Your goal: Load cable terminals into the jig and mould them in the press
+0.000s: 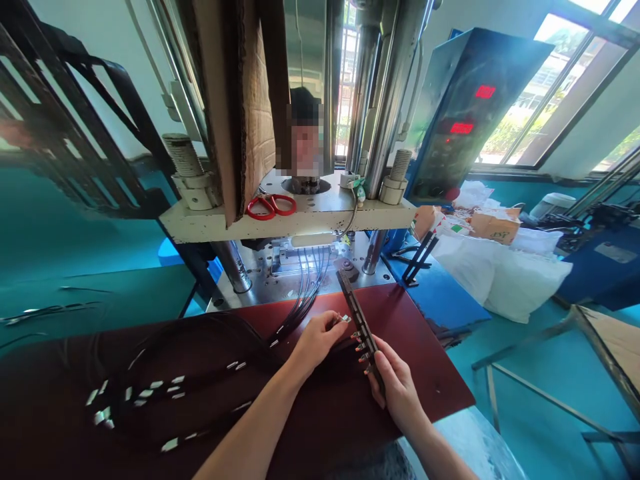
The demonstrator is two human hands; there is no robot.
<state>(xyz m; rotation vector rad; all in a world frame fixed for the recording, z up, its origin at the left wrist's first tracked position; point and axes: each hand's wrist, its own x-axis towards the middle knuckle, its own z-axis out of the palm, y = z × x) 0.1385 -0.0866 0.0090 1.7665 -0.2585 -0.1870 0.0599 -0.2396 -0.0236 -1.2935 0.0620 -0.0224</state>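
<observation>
Head view: the right hand (399,385) has its grip wrapped round the dark bar (361,317) at five o'clock; the left hand (319,339) pinches a bright piece (346,319) at its nine o'clock. A slack pinch could drop it; tilting might shed the edge pieces (360,347).

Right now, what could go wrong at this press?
1. The left hand pinches a tiny metal connector by its fingertips; it could slip.
2. The right hand holds the slotted bar at its near end, small pieces jutting from one edge; a knock might dislodge some.
3. Red-handled scissors lie near the front edge of the pale press plate; they might drop.
</observation>
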